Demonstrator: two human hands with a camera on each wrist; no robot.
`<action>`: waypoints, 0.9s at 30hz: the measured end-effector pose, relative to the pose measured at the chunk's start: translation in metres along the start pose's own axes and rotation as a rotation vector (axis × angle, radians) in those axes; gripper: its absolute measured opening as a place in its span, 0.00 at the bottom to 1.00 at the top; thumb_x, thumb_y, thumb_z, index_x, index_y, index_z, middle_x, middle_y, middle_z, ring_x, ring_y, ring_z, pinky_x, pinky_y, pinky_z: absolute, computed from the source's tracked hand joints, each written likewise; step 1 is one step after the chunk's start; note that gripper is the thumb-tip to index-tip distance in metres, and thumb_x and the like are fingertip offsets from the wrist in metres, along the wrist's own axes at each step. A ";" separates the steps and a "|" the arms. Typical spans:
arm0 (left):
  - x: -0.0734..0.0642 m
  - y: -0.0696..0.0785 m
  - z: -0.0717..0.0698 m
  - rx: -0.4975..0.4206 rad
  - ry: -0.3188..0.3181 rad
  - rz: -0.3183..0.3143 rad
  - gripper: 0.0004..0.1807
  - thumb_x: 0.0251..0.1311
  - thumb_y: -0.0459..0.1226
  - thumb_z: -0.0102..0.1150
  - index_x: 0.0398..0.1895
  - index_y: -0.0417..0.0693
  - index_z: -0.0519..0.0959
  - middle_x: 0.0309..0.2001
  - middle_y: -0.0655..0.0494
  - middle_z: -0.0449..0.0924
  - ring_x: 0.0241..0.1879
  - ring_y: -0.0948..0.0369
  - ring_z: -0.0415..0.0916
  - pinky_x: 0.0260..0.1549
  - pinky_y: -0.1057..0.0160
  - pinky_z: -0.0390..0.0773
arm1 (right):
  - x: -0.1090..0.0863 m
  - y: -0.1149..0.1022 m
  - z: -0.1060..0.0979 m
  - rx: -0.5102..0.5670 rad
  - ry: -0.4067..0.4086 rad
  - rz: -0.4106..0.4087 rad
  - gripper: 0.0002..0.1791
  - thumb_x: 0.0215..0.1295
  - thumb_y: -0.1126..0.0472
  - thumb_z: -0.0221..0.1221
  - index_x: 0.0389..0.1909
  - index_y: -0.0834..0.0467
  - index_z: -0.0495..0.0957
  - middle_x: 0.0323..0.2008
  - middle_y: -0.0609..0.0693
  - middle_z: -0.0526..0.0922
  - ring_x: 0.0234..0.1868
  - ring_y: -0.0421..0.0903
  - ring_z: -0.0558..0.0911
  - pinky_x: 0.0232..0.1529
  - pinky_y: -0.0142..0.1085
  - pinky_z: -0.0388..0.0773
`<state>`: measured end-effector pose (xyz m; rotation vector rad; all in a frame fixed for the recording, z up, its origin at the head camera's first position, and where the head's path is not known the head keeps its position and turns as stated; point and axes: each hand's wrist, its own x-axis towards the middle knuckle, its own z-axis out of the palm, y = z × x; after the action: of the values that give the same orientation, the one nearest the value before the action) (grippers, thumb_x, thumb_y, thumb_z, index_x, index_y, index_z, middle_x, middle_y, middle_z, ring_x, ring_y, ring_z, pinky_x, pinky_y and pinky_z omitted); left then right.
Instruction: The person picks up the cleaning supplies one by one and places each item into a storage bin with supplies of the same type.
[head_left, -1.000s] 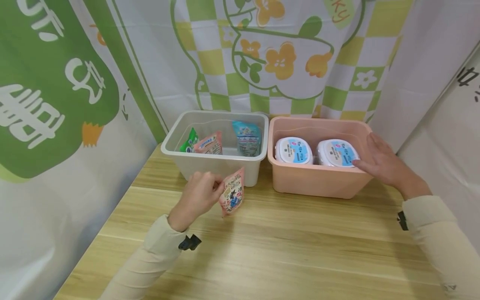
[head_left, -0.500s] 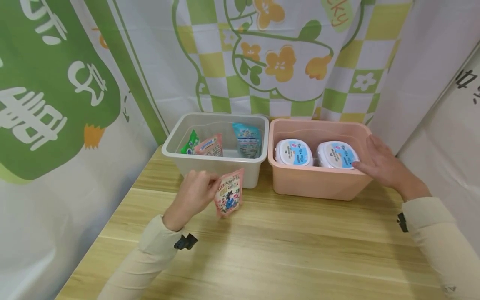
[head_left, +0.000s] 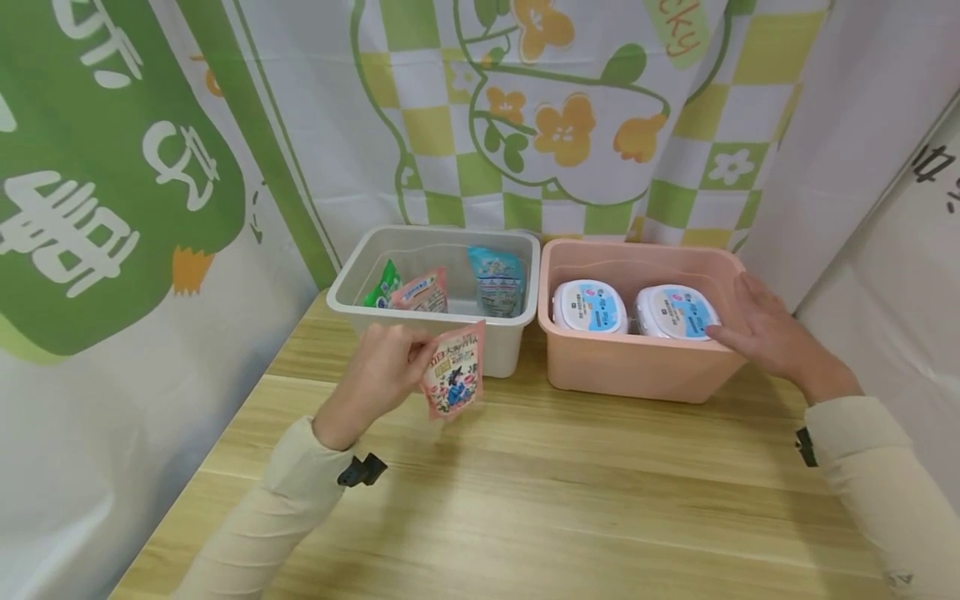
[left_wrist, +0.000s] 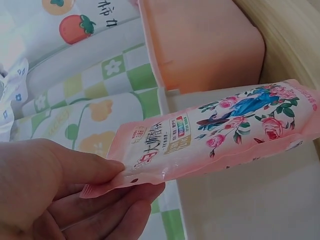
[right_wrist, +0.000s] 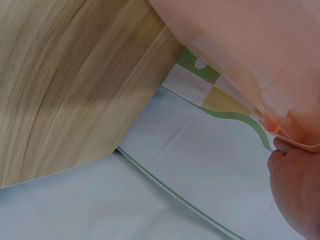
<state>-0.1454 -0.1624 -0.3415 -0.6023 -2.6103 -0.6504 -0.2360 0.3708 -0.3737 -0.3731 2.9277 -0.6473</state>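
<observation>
My left hand [head_left: 378, 367] pinches a pink pouch [head_left: 455, 372] by one corner between thumb and fingers, in front of the grey bin [head_left: 431, 319]. In the left wrist view the pouch shows printed roses and a blue figure. My right hand [head_left: 776, 333] rests on the right rim of the pink bin [head_left: 637, 367], thumb reaching over the front corner towards a white tub. Inside the grey bin are a green packet [head_left: 384, 285], a pink packet [head_left: 422, 292] and a blue pouch [head_left: 498, 283].
Two white tubs with blue-labelled lids, a left tub [head_left: 590, 307] and a right tub [head_left: 675, 312], sit in the pink bin. Both bins stand side by side on a wooden table [head_left: 570, 492], against a patterned curtain [head_left: 570, 125].
My left hand has moved slightly left and up with the pouch, turning its printed front more towards the head view. The right hand stays on the pink bin's rim.
</observation>
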 end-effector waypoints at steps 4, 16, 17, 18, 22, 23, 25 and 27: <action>0.003 0.002 -0.010 -0.005 0.027 0.029 0.05 0.67 0.27 0.66 0.37 0.34 0.90 0.27 0.45 0.88 0.18 0.64 0.71 0.17 0.70 0.67 | 0.000 0.000 0.000 -0.005 0.015 -0.025 0.59 0.77 0.35 0.50 0.82 0.64 0.22 0.83 0.62 0.17 0.84 0.70 0.25 0.78 0.75 0.33; 0.014 0.008 -0.043 0.040 0.021 0.004 0.07 0.69 0.28 0.64 0.37 0.33 0.90 0.19 0.48 0.83 0.13 0.65 0.61 0.15 0.70 0.57 | 0.000 -0.001 0.001 -0.007 0.011 -0.035 0.59 0.77 0.35 0.50 0.82 0.66 0.23 0.83 0.64 0.18 0.84 0.69 0.24 0.78 0.73 0.30; 0.015 0.009 -0.045 0.042 0.020 0.002 0.07 0.69 0.29 0.64 0.37 0.33 0.91 0.19 0.48 0.84 0.13 0.65 0.61 0.14 0.70 0.58 | 0.000 -0.001 0.001 -0.008 0.010 -0.033 0.59 0.77 0.35 0.50 0.82 0.66 0.23 0.83 0.64 0.17 0.84 0.69 0.24 0.78 0.73 0.30; 0.016 0.010 -0.047 0.043 0.020 0.004 0.07 0.69 0.29 0.64 0.37 0.33 0.91 0.20 0.47 0.84 0.13 0.65 0.62 0.15 0.70 0.58 | 0.000 -0.001 0.001 -0.009 0.011 -0.032 0.59 0.77 0.35 0.50 0.82 0.66 0.22 0.83 0.63 0.17 0.83 0.69 0.24 0.78 0.74 0.30; 0.022 0.014 -0.055 0.045 0.020 0.003 0.08 0.69 0.29 0.65 0.38 0.33 0.91 0.22 0.46 0.86 0.14 0.63 0.64 0.15 0.69 0.59 | 0.000 -0.001 0.001 -0.013 0.011 -0.021 0.60 0.77 0.34 0.50 0.82 0.65 0.22 0.83 0.63 0.16 0.83 0.70 0.24 0.77 0.75 0.31; 0.023 0.015 -0.057 0.047 0.023 0.005 0.08 0.70 0.30 0.65 0.39 0.33 0.91 0.22 0.45 0.86 0.14 0.62 0.65 0.15 0.68 0.60 | -0.001 -0.001 0.001 -0.010 0.011 -0.021 0.60 0.77 0.34 0.50 0.82 0.65 0.22 0.83 0.63 0.16 0.83 0.70 0.24 0.77 0.75 0.31; 0.026 0.016 -0.061 0.055 0.029 0.005 0.08 0.70 0.30 0.65 0.40 0.34 0.91 0.22 0.46 0.86 0.16 0.61 0.66 0.17 0.68 0.60 | -0.001 -0.002 0.001 -0.006 0.015 -0.026 0.60 0.77 0.35 0.50 0.82 0.65 0.23 0.83 0.63 0.17 0.83 0.71 0.25 0.77 0.75 0.32; 0.028 0.018 -0.065 0.062 0.034 0.007 0.08 0.70 0.31 0.65 0.40 0.34 0.91 0.22 0.46 0.87 0.16 0.61 0.67 0.17 0.67 0.62 | -0.001 -0.002 0.001 -0.003 0.013 -0.026 0.59 0.77 0.35 0.50 0.82 0.65 0.23 0.83 0.63 0.17 0.83 0.71 0.24 0.77 0.75 0.31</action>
<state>-0.1430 -0.1726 -0.2690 -0.5761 -2.5851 -0.5703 -0.2342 0.3685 -0.3738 -0.4094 2.9414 -0.6514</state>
